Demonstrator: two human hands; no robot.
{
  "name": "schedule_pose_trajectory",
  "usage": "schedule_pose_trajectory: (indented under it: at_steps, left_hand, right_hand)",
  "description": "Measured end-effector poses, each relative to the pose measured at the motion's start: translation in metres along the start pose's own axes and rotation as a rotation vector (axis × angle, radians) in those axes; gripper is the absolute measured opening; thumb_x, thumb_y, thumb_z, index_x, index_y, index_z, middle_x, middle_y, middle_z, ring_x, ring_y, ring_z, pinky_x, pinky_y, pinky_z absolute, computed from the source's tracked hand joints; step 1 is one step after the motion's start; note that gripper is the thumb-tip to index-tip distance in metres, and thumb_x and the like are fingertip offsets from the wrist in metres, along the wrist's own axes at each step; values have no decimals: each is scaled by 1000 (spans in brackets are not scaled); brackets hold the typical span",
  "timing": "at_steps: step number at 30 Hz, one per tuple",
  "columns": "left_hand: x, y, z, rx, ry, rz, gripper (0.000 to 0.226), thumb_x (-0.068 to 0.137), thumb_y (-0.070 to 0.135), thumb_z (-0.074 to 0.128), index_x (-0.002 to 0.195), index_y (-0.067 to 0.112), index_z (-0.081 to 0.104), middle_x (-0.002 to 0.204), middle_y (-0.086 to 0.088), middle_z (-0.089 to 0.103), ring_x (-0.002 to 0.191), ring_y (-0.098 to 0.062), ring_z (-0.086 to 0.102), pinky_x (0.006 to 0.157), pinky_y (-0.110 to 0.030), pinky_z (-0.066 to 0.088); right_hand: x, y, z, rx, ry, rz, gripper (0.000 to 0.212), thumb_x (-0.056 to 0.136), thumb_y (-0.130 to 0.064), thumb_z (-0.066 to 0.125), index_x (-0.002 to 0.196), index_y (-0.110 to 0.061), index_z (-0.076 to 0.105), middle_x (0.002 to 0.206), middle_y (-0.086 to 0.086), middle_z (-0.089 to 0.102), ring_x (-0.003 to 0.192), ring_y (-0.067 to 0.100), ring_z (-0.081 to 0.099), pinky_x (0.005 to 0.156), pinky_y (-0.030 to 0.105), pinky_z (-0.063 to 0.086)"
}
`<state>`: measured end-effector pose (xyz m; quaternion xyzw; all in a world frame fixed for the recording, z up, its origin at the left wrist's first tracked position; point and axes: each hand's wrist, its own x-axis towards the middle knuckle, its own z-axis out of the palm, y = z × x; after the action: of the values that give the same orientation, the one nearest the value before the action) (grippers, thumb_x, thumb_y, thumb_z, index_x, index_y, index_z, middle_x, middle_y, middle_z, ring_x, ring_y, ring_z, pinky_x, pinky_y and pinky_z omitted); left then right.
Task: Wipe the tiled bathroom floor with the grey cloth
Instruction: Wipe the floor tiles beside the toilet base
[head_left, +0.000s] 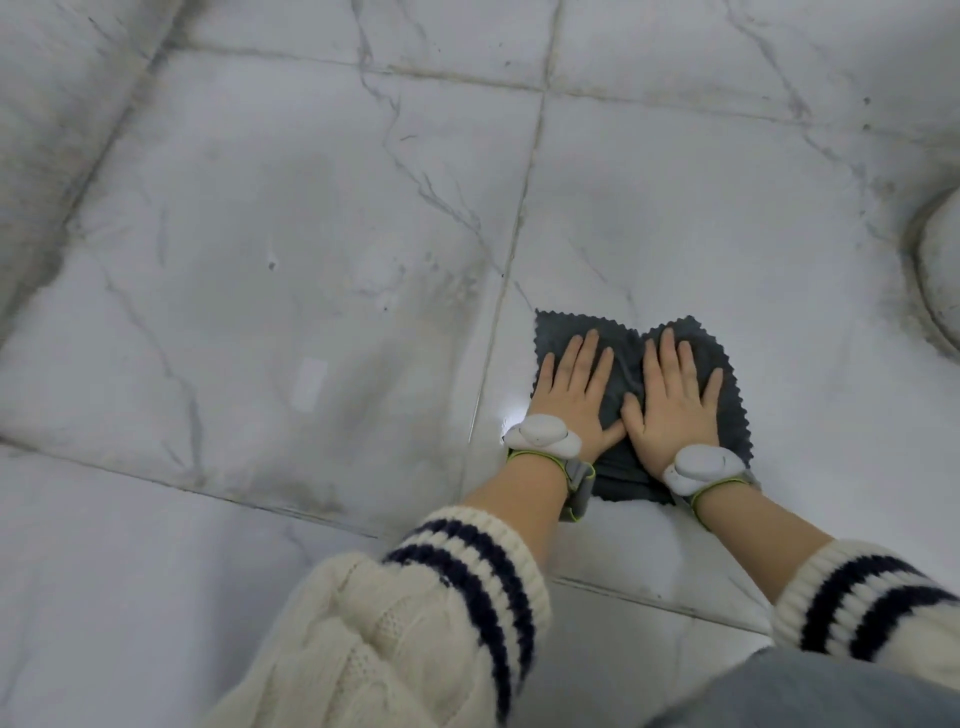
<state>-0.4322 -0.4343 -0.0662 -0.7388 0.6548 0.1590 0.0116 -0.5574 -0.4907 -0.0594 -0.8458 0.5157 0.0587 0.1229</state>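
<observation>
Grey cloth (631, 364) with zigzag-cut edges lies spread on a white marble-look tiled floor (291, 249), just right of a grout line (511, 249) that runs away from the viewer. Both hands press flat on it, side by side, fingers straight and slightly spread, pointing away from the person; neither grips the fabric. The left hand (574, 387) covers the cloth's left part, the right hand (675, 397) its right part, and their thumbs nearly meet over a crease in the middle. Each wrist carries a pale rounded device (543, 434) on a strap edged in green. Cream knitted sleeves (467, 571) with dark blue stripes are pushed up the forearms. A curved white fixture (943, 275) sits at the right edge.
</observation>
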Motion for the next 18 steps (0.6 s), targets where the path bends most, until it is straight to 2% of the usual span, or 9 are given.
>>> schedule_pose_trajectory:
  at_steps: [2,5,7,9,11,12,15,18]
  left_hand:
    - [-20,-10,0,1,-4,-44,77,92,55,34,150,13,7,158,-9,-4,146,-23,-4,116,-41,-5]
    - [-47,-18,1,-64,23,-96,78,91,53,42,150,10,13,158,-12,1,146,-27,1,117,-43,-2]
    - [-63,-20,2,-77,46,-126,78,88,51,49,148,7,23,156,-15,12,144,-31,13,116,-47,8]
    - [-76,-19,3,-45,58,-168,79,83,53,55,143,6,36,151,-17,27,139,-32,28,111,-50,24]
    - [-82,-17,2,-20,57,-207,79,80,56,58,140,7,42,148,-16,34,136,-31,35,108,-49,31]
    - [-84,-18,3,-21,50,-210,79,82,56,55,142,7,37,151,-16,29,139,-31,30,110,-49,26]
    - [-80,-20,7,-65,51,-169,78,90,51,43,149,9,15,157,-13,2,145,-30,3,115,-47,-4]
    - [-76,-20,5,-103,86,-175,75,88,45,48,148,8,20,157,-13,7,145,-30,6,113,-50,-6]
  right_hand:
    - [-8,-14,4,-10,-19,-47,76,83,-48,9,149,-11,12,158,9,2,146,26,3,113,54,-4]
    - [-18,-29,10,-25,-48,-107,67,93,-41,33,150,-12,11,158,7,-1,146,25,1,113,56,-3]
    - [-26,-36,13,-38,-72,-139,69,94,-38,40,150,-13,8,158,6,-3,146,24,-2,113,56,-4]
    - [-33,-41,14,-49,-92,-159,69,94,-40,38,150,-15,4,158,4,-7,146,22,-5,113,54,-7]
    - [-36,-42,13,-49,-107,-171,69,95,-41,36,150,-17,2,158,3,-9,146,21,-7,113,53,-7]
    - [-37,-42,12,-36,-115,-173,70,95,-42,36,150,-18,2,158,2,-10,146,20,-7,113,52,-7]
    - [-35,-39,7,-9,-103,-188,68,95,-43,36,150,-19,4,159,1,-6,146,18,-4,114,50,-4]
    - [-31,-35,3,2,-47,-187,64,96,-42,34,150,-18,9,159,1,0,146,18,0,115,47,-2]
